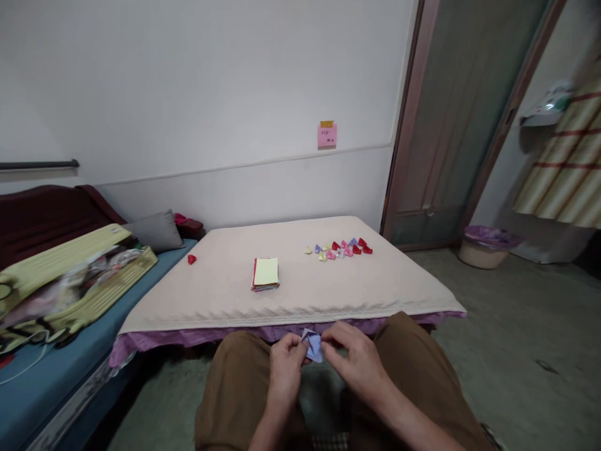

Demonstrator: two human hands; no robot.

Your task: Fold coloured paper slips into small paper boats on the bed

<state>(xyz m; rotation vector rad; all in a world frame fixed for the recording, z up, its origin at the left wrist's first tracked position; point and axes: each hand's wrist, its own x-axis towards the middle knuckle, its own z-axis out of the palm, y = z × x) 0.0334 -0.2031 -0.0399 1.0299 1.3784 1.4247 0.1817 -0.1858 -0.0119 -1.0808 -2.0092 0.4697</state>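
Note:
Between my knees, in front of the table's near edge, I hold a partly folded piece of lavender origami paper [314,349]. My left hand [287,362] pinches its left side between thumb and fingers. At its right side my right hand [353,355] has thumb and fingertips closed on the edge. On the table beyond lies a stack of coloured paper sheets [266,272], pale yellow on top. Farther right sits a cluster of small folded paper pieces [346,250] in red, pink, yellow, white and lavender.
The table [225,297] has a cream cloth over a purple one. A small red folded piece [191,259] lies near its left edge. A blue-covered bed [94,326] with an open yellow case [70,282] stands at left. A lined bin [487,247] stands right.

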